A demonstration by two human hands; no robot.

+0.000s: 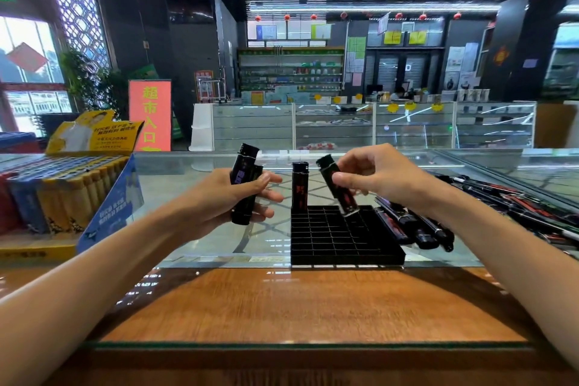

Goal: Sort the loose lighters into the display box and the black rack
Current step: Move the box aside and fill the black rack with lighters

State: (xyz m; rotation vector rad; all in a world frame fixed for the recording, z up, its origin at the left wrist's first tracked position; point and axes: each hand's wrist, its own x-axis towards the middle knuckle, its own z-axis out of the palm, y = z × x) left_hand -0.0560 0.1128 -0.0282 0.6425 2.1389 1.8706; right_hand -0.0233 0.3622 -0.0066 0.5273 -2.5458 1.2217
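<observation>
Head view. The left hand (pixel 219 197) is raised above the counter (pixel 203 238), left of the rack (pixel 338 241), fingers curled round a bundle (pixel 241 172) of black lighters held upright; at least two are visible, exact count not clear. The right hand (pixel 385 178) pinches one tilted lighter (pixel 346 200) between thumb and fingers, top leaning left, base low over the rack's far row; contact with a cell cannot be confirmed. The rack sits on the glass near the counter's front edge, roughly centre. One upright lighter (pixel 300 188) stands in the rack's far left corner; the other cells that show are dark and open. Loose lighters (pixel 416 226) lie side by side just beside the rack's right edge. A larger pile (pixel 526 207) lies towards the counter's right edge. The box (pixel 116 207) stands at the counter's left edge, holding rows of yellow, blue and red lighters.
</observation>
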